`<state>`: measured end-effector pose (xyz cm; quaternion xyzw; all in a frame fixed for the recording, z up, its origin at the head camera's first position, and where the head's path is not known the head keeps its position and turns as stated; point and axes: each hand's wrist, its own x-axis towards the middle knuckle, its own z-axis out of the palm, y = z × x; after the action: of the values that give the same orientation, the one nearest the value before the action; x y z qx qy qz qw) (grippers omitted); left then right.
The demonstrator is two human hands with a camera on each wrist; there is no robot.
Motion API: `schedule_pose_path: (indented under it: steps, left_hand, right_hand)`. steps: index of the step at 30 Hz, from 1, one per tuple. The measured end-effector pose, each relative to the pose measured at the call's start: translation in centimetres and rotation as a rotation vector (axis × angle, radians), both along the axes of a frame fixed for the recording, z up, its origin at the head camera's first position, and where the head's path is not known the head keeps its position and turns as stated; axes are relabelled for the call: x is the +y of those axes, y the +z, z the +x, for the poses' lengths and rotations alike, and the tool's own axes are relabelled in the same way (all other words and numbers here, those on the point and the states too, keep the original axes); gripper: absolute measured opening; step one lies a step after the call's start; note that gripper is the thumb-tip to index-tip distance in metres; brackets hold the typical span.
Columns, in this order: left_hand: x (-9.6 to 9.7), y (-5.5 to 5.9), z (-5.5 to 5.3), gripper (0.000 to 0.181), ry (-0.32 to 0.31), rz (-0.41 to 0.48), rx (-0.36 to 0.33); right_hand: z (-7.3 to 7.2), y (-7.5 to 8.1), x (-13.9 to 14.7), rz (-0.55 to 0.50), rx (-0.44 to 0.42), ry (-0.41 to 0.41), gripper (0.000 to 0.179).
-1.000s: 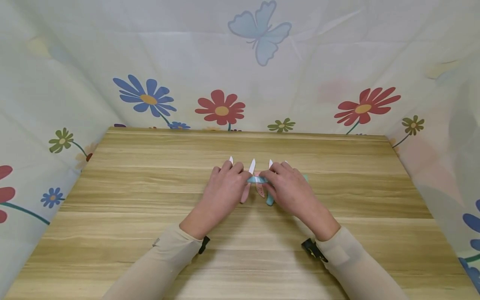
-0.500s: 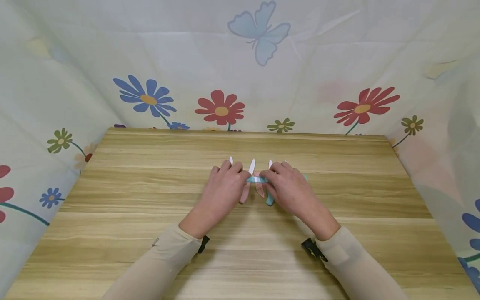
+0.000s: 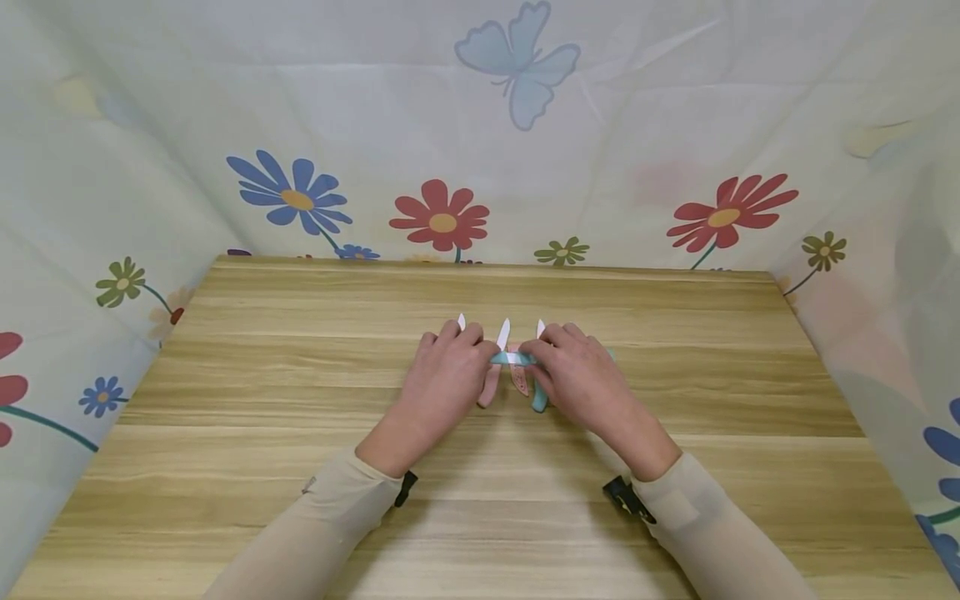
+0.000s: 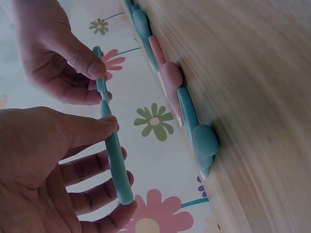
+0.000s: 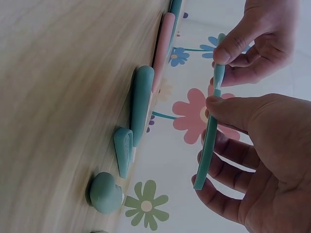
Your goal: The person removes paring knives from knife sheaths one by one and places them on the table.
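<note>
Between my hands is a small knife with a teal handle (image 4: 118, 167) and a white blade (image 3: 513, 358). My left hand (image 3: 448, 368) pinches the handle between thumb and fingers. With thumb and fingertips, my right hand (image 3: 583, 371) grips a thin teal blade sheath (image 5: 207, 148) in line with the knife. Both pieces are held above the table, almost end to end, with the blade partly showing. Beneath lie a pink-handled knife (image 3: 490, 387) with a white blade, a pink patterned sheath (image 3: 520, 380) and another teal handle (image 3: 540, 398), partly covered by my hands.
More teal and pink pieces lie in a row on the wooden table (image 3: 480, 517), including a slotted teal sheath (image 5: 124, 150) and a rounded teal piece (image 5: 105, 192). A flower-printed cloth (image 3: 337, 100) hangs behind and along both sides.
Both hands stay in nearly the same place with the same grips. The left hand has shifted very slightly leftward, and slightly more white blade shows between the teal pieces.
</note>
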<state>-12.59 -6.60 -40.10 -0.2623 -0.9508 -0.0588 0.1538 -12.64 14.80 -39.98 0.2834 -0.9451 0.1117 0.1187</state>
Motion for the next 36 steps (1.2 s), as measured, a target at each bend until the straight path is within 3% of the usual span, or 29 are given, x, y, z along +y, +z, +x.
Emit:
schedule_pose_path:
  steps: [36]
  left_hand:
    - [-0.50, 0.39, -0.15, 0.019, 0.037, -0.036, -0.013]
  right_hand:
    - [-0.40, -0.04, 0.49, 0.007, 0.007, -0.018, 0.025]
